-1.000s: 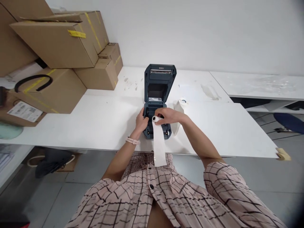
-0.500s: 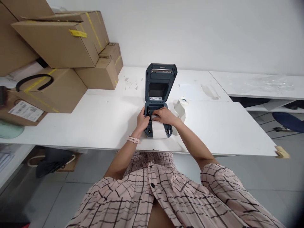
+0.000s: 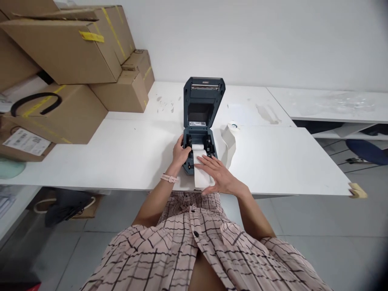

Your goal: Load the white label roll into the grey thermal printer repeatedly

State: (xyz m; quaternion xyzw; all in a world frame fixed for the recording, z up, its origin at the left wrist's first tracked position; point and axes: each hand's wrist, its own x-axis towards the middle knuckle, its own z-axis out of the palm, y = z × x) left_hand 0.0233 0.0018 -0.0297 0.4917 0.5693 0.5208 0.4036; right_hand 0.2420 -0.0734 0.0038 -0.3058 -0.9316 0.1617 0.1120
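Note:
A dark label printer (image 3: 188, 163) stands on the white table with its lid (image 3: 202, 89) raised. Inside it sits a white label roll (image 3: 198, 147), and its paper strip (image 3: 200, 180) runs forward over the printer's front edge. My left hand (image 3: 180, 154) grips the printer's left side, thumb over the inner rim and the other fingers along the outside. Stretched out and spread, the fingers of my right hand (image 3: 220, 176) rest on the strip. To the printer's right lies a loose, curling length of white label paper (image 3: 229, 141).
Cardboard boxes (image 3: 69, 115) are stacked on the left of the table (image 3: 273, 161), with a black hoop-shaped band (image 3: 36, 97) lying on one. Clear plastic wrap (image 3: 342, 106) lies at the far right. A dark blue seat (image 3: 368, 151) stands beyond the table's right side.
My right hand has moved from the roll inside the printer toward me and spread its fingers over the strip. The strip now reaches farther past the front. My left hand stays on the printer.

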